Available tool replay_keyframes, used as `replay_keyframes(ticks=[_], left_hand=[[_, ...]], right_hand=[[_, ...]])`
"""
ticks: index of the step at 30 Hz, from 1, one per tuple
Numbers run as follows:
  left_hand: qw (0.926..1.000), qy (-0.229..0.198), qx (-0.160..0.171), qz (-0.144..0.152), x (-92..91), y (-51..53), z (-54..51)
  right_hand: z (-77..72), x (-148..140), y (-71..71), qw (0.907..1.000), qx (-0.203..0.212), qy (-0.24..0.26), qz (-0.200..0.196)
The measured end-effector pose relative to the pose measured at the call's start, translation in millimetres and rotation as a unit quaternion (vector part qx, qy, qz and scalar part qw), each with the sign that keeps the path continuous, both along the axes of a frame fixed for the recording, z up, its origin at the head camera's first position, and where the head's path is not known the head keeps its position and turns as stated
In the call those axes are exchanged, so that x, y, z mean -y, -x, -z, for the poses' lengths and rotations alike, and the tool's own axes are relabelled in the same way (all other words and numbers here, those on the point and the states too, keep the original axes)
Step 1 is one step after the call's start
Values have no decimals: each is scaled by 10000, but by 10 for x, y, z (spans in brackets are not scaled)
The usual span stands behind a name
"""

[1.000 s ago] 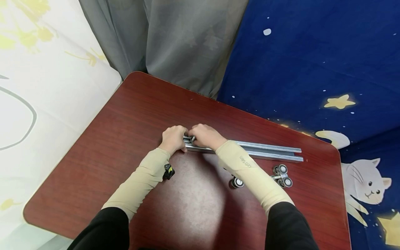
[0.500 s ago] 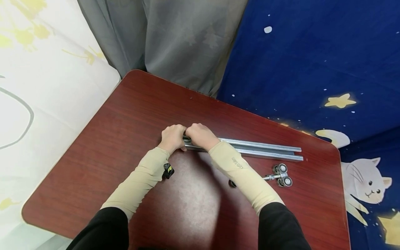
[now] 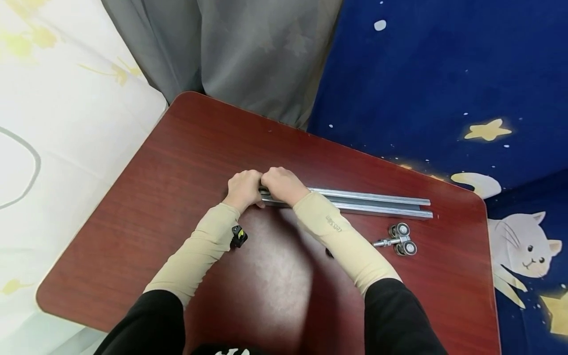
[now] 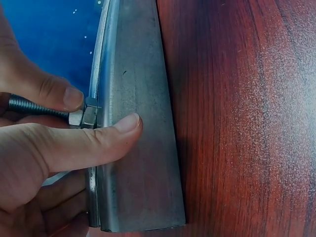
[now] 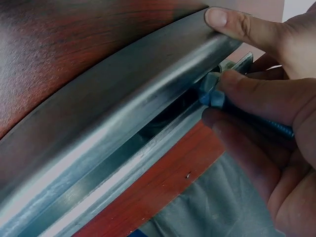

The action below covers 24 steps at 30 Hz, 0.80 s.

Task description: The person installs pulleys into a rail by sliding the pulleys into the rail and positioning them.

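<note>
While your left hand [image 3: 245, 190] grips the metal rail [image 3: 377, 209] near its left end, with the thumb laid flat along the side, your right hand [image 3: 284, 185] pinches a threaded bolt [image 4: 37, 106] between thumb and fingers, right where its nuts [image 4: 89, 116] sit. The nuts are at the rail's long slot; what lies below them inside the rail is too hidden to tell. Your two hands are side by side, close together. The rail lies on the brown table [image 3: 177, 222], running off to your right from under your hands. Near its far end, on your side of it, you have a wheeled roller [image 3: 403, 240] lying with its bolt pointing left. A small dark item [image 3: 329, 252] shows just past your right forearm, mostly covered. Beyond the table hang a grey curtain [image 3: 257, 59] and a blue cloth [image 3: 421, 84].
</note>
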<state>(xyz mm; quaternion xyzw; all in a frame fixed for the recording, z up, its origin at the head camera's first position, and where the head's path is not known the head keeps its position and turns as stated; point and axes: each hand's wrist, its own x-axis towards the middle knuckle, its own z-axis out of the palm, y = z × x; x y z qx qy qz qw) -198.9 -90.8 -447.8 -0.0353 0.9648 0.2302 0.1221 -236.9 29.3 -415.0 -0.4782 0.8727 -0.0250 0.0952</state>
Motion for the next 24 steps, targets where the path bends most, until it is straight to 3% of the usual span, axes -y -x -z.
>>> replay_keyframes(ticks=[11,24], left_hand=[[9999,32,132,84,8,29,3],[9998,-6,167,49,8,17,-15]], right_hand=[[14,-72,57,9997,205,129,44],[-17,-272,92,9976,546,-86,411]])
